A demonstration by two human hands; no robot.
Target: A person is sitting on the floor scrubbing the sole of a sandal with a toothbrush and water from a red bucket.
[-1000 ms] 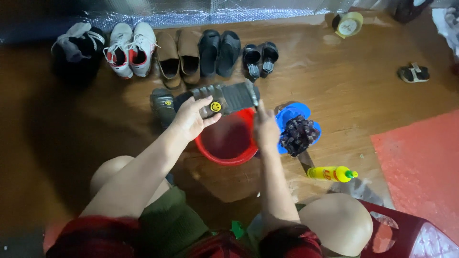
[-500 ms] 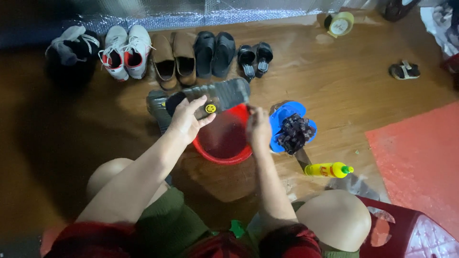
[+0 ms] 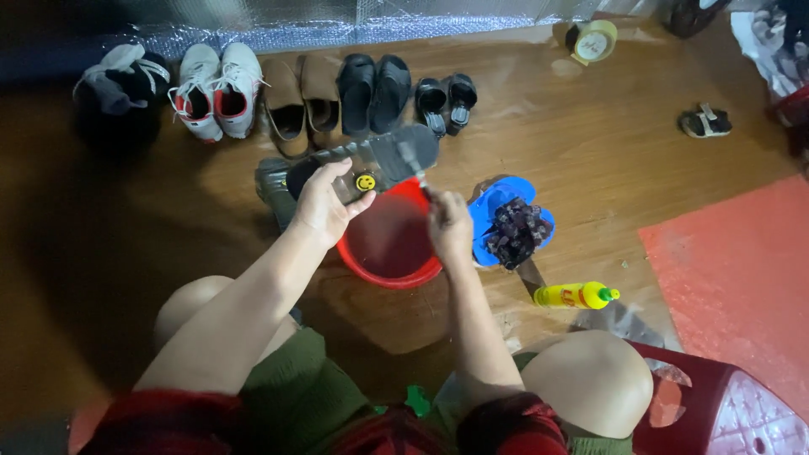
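My left hand [image 3: 327, 202] grips a dark grey slipper [image 3: 379, 156] with a yellow round badge, holding it sole-side out over a red basin [image 3: 389, 271] of water. My right hand [image 3: 449, 226] is closed around a small brush whose head touches the slipper's sole near its front end. The brush itself is mostly hidden by my fingers. A second dark slipper [image 3: 274, 190] lies on the floor just left of the basin, partly behind my left hand.
Several pairs of shoes [image 3: 286, 93] line the far wall. A blue slipper pair with a dark cloth [image 3: 511, 229] lies right of the basin, a yellow bottle [image 3: 575, 295] nearer me. Red mat [image 3: 733, 286] and red plastic stool [image 3: 725, 404] at right.
The slipper has tilted a little and my right hand has moved slightly along its sole. The view has shifted only a bit.
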